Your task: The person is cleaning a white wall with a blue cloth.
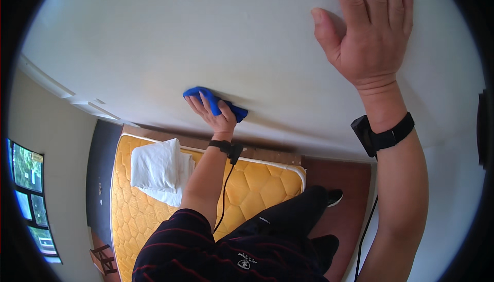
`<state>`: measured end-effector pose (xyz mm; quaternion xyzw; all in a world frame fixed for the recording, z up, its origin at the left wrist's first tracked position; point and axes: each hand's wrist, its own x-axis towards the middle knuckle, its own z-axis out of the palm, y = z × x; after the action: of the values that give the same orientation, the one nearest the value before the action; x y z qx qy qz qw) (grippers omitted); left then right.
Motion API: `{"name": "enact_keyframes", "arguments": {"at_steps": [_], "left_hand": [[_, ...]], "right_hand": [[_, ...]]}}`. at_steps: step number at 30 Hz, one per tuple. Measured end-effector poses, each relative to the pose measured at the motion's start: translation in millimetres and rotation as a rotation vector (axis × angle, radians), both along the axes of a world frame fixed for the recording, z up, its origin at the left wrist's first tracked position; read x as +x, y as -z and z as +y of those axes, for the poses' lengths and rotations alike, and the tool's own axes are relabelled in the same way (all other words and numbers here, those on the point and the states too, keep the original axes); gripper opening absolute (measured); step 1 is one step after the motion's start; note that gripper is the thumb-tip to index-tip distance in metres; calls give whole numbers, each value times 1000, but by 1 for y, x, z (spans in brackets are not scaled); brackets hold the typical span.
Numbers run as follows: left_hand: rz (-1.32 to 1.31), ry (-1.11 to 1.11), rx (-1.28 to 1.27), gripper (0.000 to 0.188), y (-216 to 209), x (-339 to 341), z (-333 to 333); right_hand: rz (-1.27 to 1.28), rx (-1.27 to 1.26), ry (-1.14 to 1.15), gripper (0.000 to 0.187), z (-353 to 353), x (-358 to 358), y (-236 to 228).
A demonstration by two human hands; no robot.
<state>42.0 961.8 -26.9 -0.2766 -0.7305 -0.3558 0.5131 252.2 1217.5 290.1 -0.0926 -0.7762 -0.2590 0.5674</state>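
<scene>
My left hand (220,121) presses a bunched blue cloth (208,99) against the pale wall (170,35), its fingers bent over the fabric. Higher up and to the right, my right hand (371,45) lies flat on the same wall, fingers stretched and thumb apart, holding nothing. Its fingertips run up to the picture's top edge. A faint yellowish tint shows on the wall around the cloth.
Below the wall lies a yellow quilted mattress (242,187) bearing folded white bedding (155,166). Dark red flooring (345,225) shows beside my shoe. A window (32,194) and a brown wooden piece of furniture (104,260) are at the left. Black cords hang from both wrist straps.
</scene>
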Motion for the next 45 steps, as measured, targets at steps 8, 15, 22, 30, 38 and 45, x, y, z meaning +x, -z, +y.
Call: {"name": "enact_keyframes", "arguments": {"at_steps": [8, 15, 22, 30, 38, 45], "left_hand": [[-867, 337, 1197, 63, 46, 26, 46], [-1292, 342, 1347, 46, 32, -42, -21], [-452, 65, 911, 75, -169, -6, 33], [197, 346, 389, 47, -363, -2, 47], [652, 184, 70, 36, -395, 17, 81], [533, 180, -135, 46, -301, 43, 82]], "right_hand": [[162, 326, 58, 58, 47, -19, 4], [196, 254, -57, 56, 24, -24, 0], [34, -9, -109, 56, 9, 2, 4], [66, -59, -138, 55, 6, 1, 4], [100, -37, -143, 55, 7, 2, 5], [-4, -54, -114, 54, 3, 6, 3]]}}
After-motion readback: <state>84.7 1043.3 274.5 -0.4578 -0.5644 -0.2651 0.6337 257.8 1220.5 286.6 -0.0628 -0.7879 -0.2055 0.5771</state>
